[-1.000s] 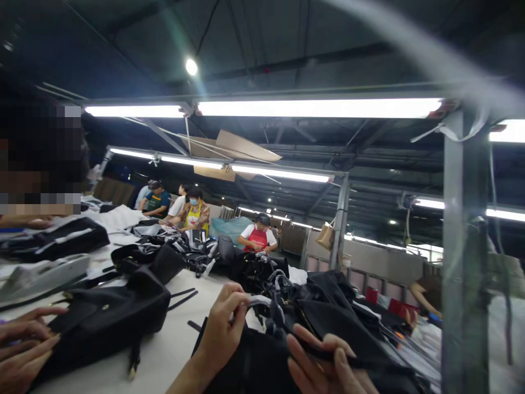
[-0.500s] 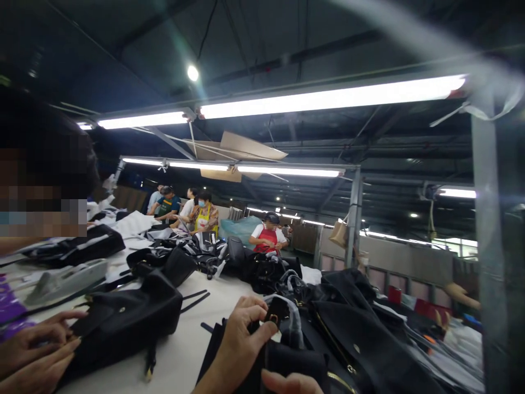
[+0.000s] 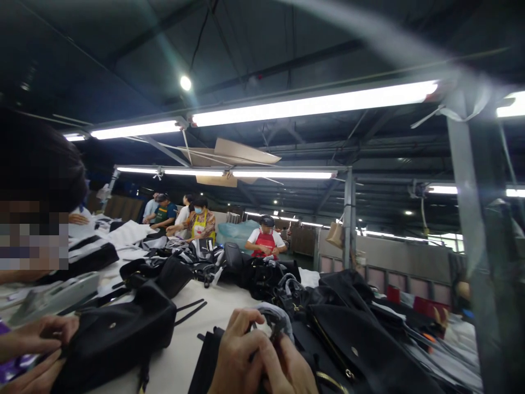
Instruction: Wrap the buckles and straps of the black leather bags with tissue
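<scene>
At the bottom centre, my left hand [image 3: 238, 350] and my right hand [image 3: 293, 366] meet with fingers bent and closed at the strap of a black bag [image 3: 204, 361]. Most of the strap is hidden by my fingers. Just beyond my fingertips curves a handle wrapped in pale, clear film [image 3: 283, 316]. Against my right hand's outer side lies a black bag with a gold zip [image 3: 348, 323] and a round metal stud.
On the left, a co-worker's hands [image 3: 41, 339] hold another black bag [image 3: 123, 323] on the pale table [image 3: 176, 355]. A grey tool-like object [image 3: 61, 295] lies behind it. Black bags are heaped mid-table [image 3: 266, 273]. A metal post [image 3: 467, 219] stands right. Several people work farther back.
My right hand has risen from below to meet my left hand at the strap. The gold fitting seen by my left thumb is now covered. The view has shifted slightly.
</scene>
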